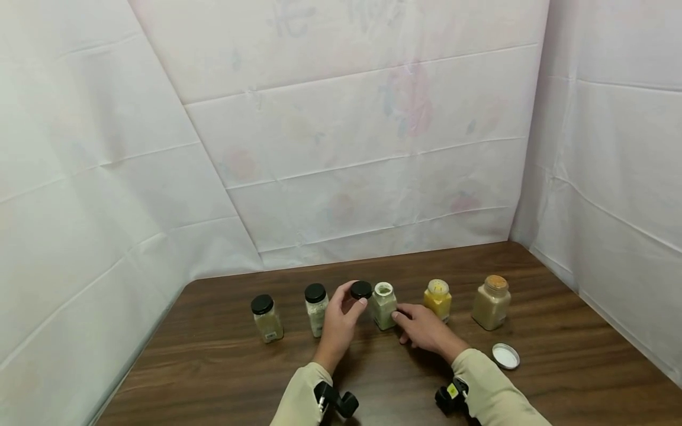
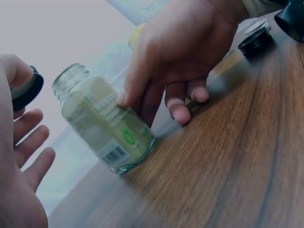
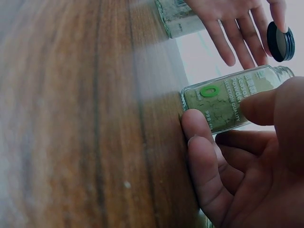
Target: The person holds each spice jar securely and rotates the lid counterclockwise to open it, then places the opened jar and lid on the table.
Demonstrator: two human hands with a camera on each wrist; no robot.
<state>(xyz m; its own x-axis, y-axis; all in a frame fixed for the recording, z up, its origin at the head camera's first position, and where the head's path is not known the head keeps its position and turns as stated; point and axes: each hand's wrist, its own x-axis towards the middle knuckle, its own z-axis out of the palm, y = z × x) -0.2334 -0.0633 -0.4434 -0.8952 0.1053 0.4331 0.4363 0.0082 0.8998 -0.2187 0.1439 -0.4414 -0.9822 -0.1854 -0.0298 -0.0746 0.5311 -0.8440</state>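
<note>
My left hand [image 1: 340, 322] pinches a black screw lid [image 1: 361, 289] between thumb and fingers, beside the mouth of a square glass jar of green powder [image 1: 383, 310]. That jar stands upright on the table, its mouth uncovered. Its threaded glass neck [image 2: 70, 78] shows in the left wrist view, apart from the lid. My right hand [image 1: 426, 328] holds the jar low on its right side, with the thumb [image 3: 260, 108] against the printed face. In the right wrist view the lid [image 3: 280, 42] is tilted on edge, and the other left fingers are spread out.
To the left stand two jars with black lids, one of olive powder [image 1: 268, 322] and one paler [image 1: 317, 313]. To the right are a lidless yellow-powder jar [image 1: 438, 303] and a larger tan jar [image 1: 490, 307]. An upturned lid [image 1: 505, 356] lies nearer on the wooden table [image 1: 213, 367].
</note>
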